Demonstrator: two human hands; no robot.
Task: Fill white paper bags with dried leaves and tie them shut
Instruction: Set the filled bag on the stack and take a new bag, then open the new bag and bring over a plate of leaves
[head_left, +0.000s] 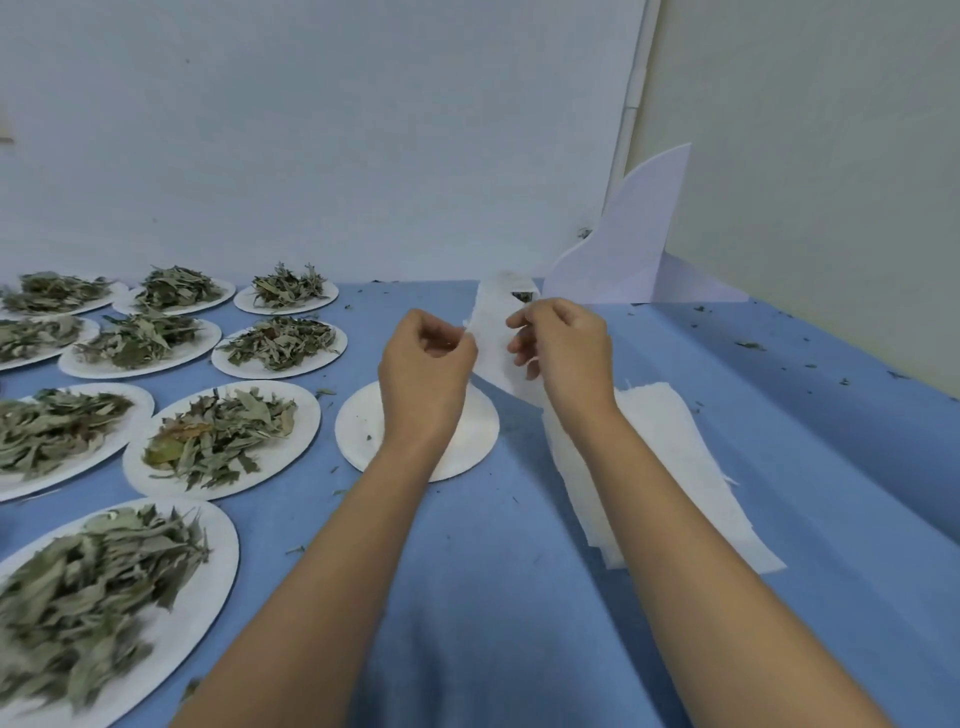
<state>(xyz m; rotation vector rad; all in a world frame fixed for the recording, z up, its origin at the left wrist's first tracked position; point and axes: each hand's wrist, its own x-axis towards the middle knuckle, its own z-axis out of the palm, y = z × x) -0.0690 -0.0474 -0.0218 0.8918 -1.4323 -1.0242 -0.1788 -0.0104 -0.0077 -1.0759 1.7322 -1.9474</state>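
Note:
I hold a white paper bag (492, 332) upright above the blue table, between both hands. My left hand (423, 374) pinches its left edge, fingers curled. My right hand (563, 353) pinches its right edge near the top. A few dark leaf bits show at the bag's mouth. Under my left wrist lies a white paper plate (470, 441) with only leaf crumbs on it. A pile of flat white bags (670, 467) lies on the table under my right forearm. Dried grey-green leaves (223, 431) are heaped on the nearest full plate to the left.
Several white plates (156, 639) piled with dried leaves cover the left side of the blue tablecloth (493, 597). A curved white card (634, 244) stands at the back right against the wall. Leaf crumbs are scattered over the cloth on the right.

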